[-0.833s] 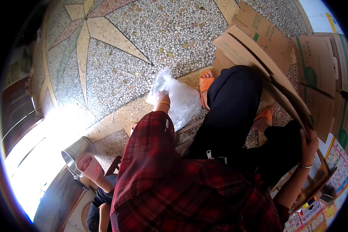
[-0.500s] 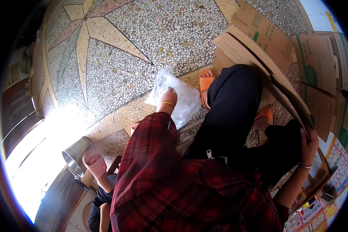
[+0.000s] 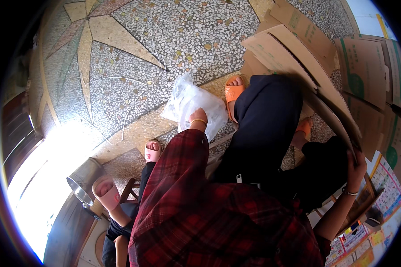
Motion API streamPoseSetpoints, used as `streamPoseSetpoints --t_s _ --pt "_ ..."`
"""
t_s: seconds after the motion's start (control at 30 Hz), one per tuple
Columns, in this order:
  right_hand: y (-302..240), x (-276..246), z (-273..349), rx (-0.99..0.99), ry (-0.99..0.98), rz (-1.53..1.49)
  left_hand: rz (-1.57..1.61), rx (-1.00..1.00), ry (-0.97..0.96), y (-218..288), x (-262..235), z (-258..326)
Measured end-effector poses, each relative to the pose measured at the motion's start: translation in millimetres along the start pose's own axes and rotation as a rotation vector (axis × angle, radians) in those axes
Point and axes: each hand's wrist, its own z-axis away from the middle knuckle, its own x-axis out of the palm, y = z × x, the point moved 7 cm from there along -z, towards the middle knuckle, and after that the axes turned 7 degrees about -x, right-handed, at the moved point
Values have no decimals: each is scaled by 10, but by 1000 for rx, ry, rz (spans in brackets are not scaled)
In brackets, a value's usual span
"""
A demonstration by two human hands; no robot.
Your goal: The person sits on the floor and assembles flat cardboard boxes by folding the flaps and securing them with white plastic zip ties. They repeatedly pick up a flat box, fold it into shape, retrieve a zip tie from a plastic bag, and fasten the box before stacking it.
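Observation:
A crumpled, clear plastic bag (image 3: pixel 178 99) lies on the floor in front of me, left of my orange slipper. My left hand (image 3: pixel 198 116) is closed at the bag's near side, its fingers mostly turned away from view, gripping the plastic. At the right, my right hand (image 3: pixel 355 168) holds the near end of a folded brown cardboard sheet (image 3: pixel 318 80). The sheet stands on edge beside my right leg and curves away toward the far side. My fingertips on the board are partly in shadow.
More flattened cardboard boxes (image 3: pixel 365 71) are stacked at the far right. Another person's leg in a pink sandal (image 3: pixel 106 189) is at the lower left, near a metal bucket (image 3: pixel 82 180). A thin white string (image 3: pixel 124 120) trails over the speckled floor (image 3: pixel 182 35).
My left hand has drawn slightly toward me across the bag. The other person's second pink sandal has come into fuller view. My right hand keeps its hold on the cardboard.

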Motion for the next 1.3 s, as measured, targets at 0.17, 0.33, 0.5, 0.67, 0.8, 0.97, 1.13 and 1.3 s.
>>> streamPoseSetpoints --t_s 0.17,0.33,0.5,0.67,0.8,0.97,1.13,1.3 --pt "-34 12 -50 -27 21 -34 15 -67 -35 -116 238 -76" --pt "69 10 29 76 -6 -38 26 -101 -45 -13 250 58" --pt "-29 2 -50 16 16 -41 64 -84 -9 -203 190 -14" --pt "-22 8 -43 -1 26 -24 138 -77 51 -134 69 85" --pt "7 11 3 -17 35 -10 215 -24 30 -21 -73 264" --pt "4 -20 39 34 22 13 200 71 -17 10 -241 390" --pt "-107 -3 44 -2 50 -9 159 56 9 -205 -275 348" --pt "-236 -56 110 -70 128 39 73 203 -107 -54 -385 336"
